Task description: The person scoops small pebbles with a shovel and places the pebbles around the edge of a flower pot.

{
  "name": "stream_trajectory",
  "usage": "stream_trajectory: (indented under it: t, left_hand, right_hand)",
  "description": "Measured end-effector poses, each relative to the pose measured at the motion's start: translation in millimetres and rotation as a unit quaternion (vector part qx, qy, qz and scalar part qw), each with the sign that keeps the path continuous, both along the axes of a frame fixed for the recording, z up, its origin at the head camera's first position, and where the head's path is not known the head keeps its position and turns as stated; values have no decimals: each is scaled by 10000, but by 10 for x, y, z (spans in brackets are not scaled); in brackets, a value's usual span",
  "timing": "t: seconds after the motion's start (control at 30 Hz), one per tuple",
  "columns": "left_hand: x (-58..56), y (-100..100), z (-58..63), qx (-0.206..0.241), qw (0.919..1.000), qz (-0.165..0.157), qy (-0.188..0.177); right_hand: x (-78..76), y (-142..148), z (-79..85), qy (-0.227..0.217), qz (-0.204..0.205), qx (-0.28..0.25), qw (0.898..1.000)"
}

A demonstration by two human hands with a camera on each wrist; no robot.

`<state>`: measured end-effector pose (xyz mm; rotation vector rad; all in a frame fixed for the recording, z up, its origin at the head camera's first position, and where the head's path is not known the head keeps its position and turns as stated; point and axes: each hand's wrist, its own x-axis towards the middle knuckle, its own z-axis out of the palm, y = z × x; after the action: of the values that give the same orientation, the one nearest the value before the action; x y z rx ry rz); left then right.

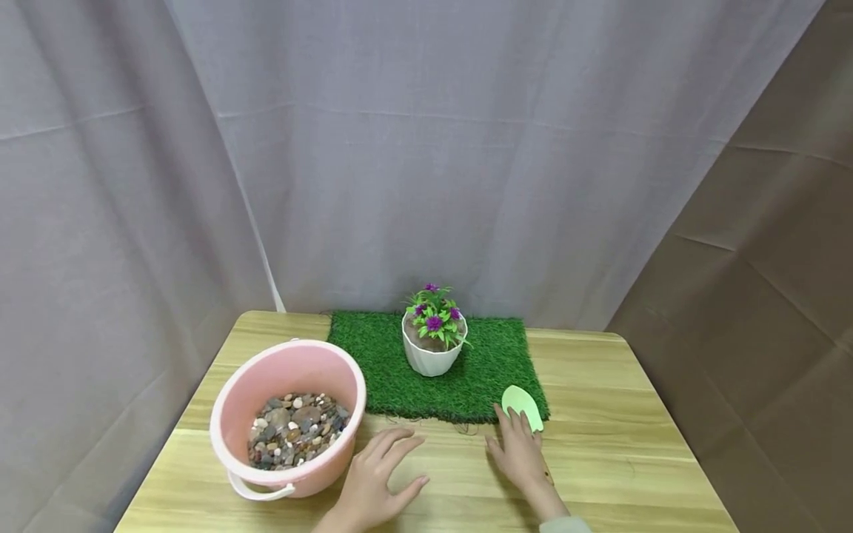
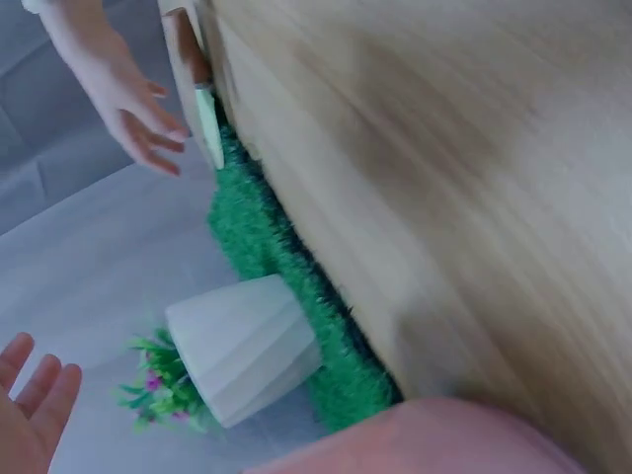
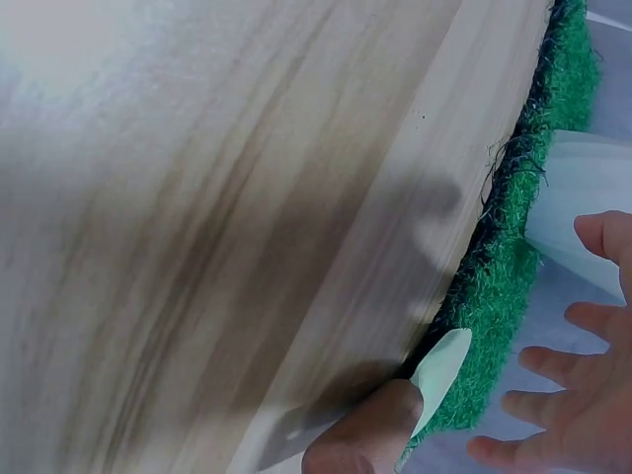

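Observation:
My right hand (image 1: 522, 455) hangs with spread fingers over a small trowel with a light green blade (image 1: 523, 407) and a brown wooden handle (image 3: 367, 434). In the left wrist view, air shows between that hand (image 2: 123, 104) and the trowel. The blade lies on the near right corner of a green artificial grass mat (image 1: 373, 370). Fingers loosely spread, my left hand (image 1: 375, 481) is above the table just right of a pink bucket (image 1: 320, 474), holding nothing. Inside the bucket lie many mixed pebbles (image 1: 300, 429).
On the mat stands a white flowerpot (image 1: 432, 361) with brown soil and a purple-flowered plant (image 1: 435, 318). The bucket's white handle (image 1: 260, 491) hangs at its front. Grey curtains (image 1: 426, 148) surround the wooden table (image 1: 600, 459) at the back and sides.

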<state>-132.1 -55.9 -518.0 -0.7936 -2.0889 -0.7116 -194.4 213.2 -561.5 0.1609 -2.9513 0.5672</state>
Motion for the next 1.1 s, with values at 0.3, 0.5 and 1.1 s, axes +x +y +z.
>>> stream_trajectory:
  t: [0.3,0.5,1.1]
  left_hand:
    - [116,-198,309,784,9872,-762,1159]
    - [157,-330,595,1193,9754,-780,1682]
    - [24,-1462,862,2264,9619,1268,860]
  right_hand:
    - [39,75,-31,-31,-9,-83,10000]
    - [33,155,-33,229,-64,-26,9997]
    - [101,432,-53,52,-115,193,9997]
